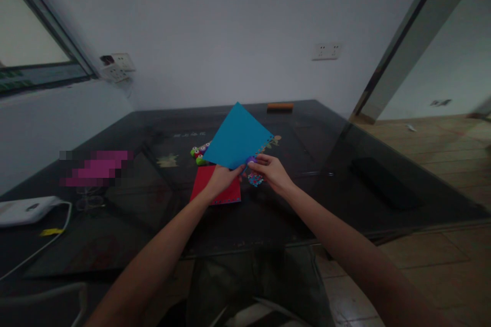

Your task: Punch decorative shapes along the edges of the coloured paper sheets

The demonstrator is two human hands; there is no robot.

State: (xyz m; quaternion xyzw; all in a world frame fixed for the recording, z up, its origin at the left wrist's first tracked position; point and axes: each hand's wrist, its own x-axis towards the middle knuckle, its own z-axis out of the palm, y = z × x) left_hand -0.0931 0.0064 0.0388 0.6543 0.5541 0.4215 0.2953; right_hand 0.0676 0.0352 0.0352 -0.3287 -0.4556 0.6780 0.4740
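A square blue sheet of paper [240, 135] is held up at a slant by my left hand [225, 178], whose fingers are partly behind it. Small dark holes run along its lower right edge. My right hand [272, 171] is closed round a small purple craft punch [252, 160] at the sheet's near corner. Under the hands lies a little heap of blue and red paper bits [255, 179]. A red sheet of paper [202, 181], also with marks along its near edge, lies partly beneath my left wrist. Several colourful punches with eyes [199, 159] stand behind it, partly hidden by the blue sheet.
The dark tabletop [314, 204] carries an orange-brown bar [280, 107] at the back and a black flat case [383, 184] on the right. On the left are a blurred pink object [102, 165] and a white device [28, 210] with its cable.
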